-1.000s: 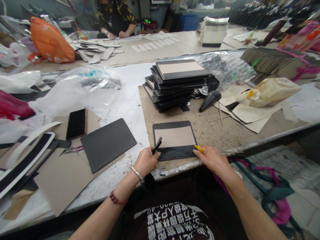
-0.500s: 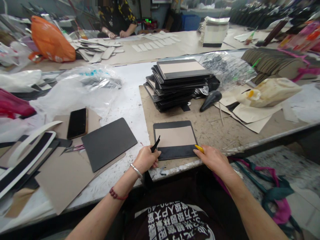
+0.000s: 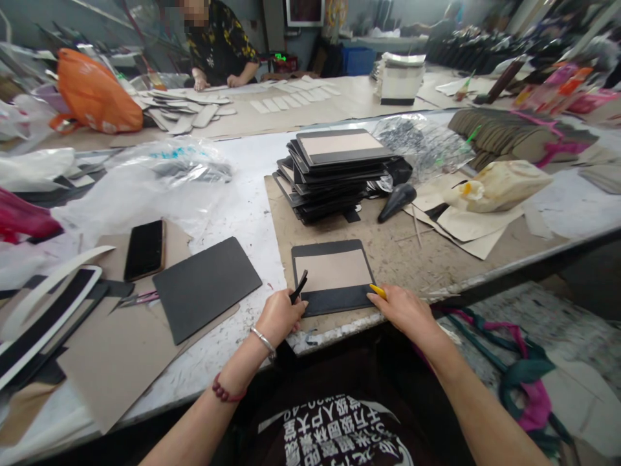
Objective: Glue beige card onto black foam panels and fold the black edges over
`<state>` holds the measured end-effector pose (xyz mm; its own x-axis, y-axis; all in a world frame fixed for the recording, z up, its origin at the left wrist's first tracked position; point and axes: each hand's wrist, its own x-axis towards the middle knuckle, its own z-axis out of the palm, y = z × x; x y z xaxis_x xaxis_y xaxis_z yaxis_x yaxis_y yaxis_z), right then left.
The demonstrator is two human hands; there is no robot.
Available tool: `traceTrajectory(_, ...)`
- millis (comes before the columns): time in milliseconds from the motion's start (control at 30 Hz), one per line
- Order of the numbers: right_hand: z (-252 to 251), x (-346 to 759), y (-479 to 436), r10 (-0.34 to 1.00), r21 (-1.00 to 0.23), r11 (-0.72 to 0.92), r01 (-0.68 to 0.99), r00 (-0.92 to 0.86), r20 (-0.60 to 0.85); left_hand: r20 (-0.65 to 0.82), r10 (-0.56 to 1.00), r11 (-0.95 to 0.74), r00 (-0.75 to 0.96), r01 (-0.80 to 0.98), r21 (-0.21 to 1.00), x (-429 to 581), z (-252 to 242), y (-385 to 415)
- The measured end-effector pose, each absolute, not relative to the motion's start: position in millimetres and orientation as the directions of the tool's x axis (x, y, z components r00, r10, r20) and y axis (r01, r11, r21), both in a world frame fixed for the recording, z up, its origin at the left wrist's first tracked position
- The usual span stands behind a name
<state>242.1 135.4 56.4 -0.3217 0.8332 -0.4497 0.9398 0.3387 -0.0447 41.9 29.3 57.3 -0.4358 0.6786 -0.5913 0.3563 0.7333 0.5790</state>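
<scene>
A dark panel with a beige inset (image 3: 332,270) lies flat on the brown board near the table's front edge. At its lower left corner my left hand (image 3: 281,314) is closed around a thin black tool (image 3: 299,287), whose tip points up over the panel. My right hand (image 3: 402,309) pinches a yellow tool (image 3: 378,291) at the panel's lower right corner. Behind the panel stands a stack of similar dark panels (image 3: 334,171). A plain dark grey sheet (image 3: 207,289) lies left of my left hand.
A phone (image 3: 144,249), small scissors and cut strips lie at left. Clear plastic (image 3: 160,175) spreads behind them. A black cone-shaped object (image 3: 396,202) and a yellowed container (image 3: 514,186) are at right. Across the table sits a person (image 3: 223,48) near white pieces.
The camera view has shifted slightly, so the table things appear a little lower and further left. Both hands keep their hold at the panel's lower corners.
</scene>
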Motion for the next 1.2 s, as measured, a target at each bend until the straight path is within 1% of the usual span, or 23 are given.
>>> traceTrajectory(133, 60, 242, 136, 0.845, -0.043, 0.324, 0.945, -0.31, -0.436, -0.437, 0.743, 0.669, -0.507, 0.553, 0.496, 44, 62, 17)
traceTrajectory(233, 61, 242, 137, 0.858, -0.031, 0.321, 0.947, -0.305, -0.413, -0.345, 0.782, 0.622, -0.519, 0.679, 0.39, 56, 69, 2)
traceTrajectory(300, 61, 243, 137, 0.863, -0.022, 0.32, 0.947, -0.3, -0.407, -0.324, 0.836, 0.537, -0.443, 0.781, 0.318, 71, 72, -5)
traceTrajectory(367, 60, 244, 138, 0.861, -0.015, 0.317, 0.948, -0.294, -0.415, -0.295, 0.903, 0.395, -0.311, 0.872, 0.288, 88, 71, -7)
traceTrajectory(433, 58, 245, 139, 0.856, -0.009, 0.325, 0.946, -0.298, -0.422, -0.207, 0.961, 0.241, -0.184, 0.925, 0.294, 103, 66, -2)
traceTrajectory(533, 55, 246, 141, 0.851, -0.006, 0.341, 0.94, -0.312, -0.422, -0.01, 1.0, 0.024, -0.022, 0.95, 0.311, 118, 51, 11)
traceTrajectory(600, 55, 246, 140, 0.85, -0.002, 0.352, 0.936, -0.321, -0.418, 0.045, 0.998, -0.057, 0.045, 0.941, 0.332, 123, 39, 19)
traceTrajectory(667, 55, 245, 138, 0.849, 0.008, 0.366, 0.931, -0.33, -0.412, 0.025, 0.998, -0.066, 0.061, 0.938, 0.341, 125, 30, 22)
traceTrajectory(767, 57, 242, 134, 0.851, 0.03, 0.373, 0.927, -0.329, -0.409, 0.018, 1.0, -0.017, 0.013, 0.952, 0.307, 123, 19, 17)
traceTrajectory(1033, 56, 241, 132, 0.858, 0.018, 0.356, 0.934, -0.319, -0.402, 0.13, 0.984, 0.112, -0.122, 0.991, 0.079, 87, 6, -24)
traceTrajectory(1100, 56, 241, 132, 0.857, 0.011, 0.35, 0.937, -0.315, -0.408, 0.16, 0.98, 0.11, -0.115, 0.993, 0.042, 80, 5, -30)
traceTrajectory(1200, 59, 240, 131, 0.855, 0.003, 0.35, 0.937, -0.318, -0.409, 0.203, 0.973, 0.103, -0.105, 0.994, 0.02, 77, 1, -35)
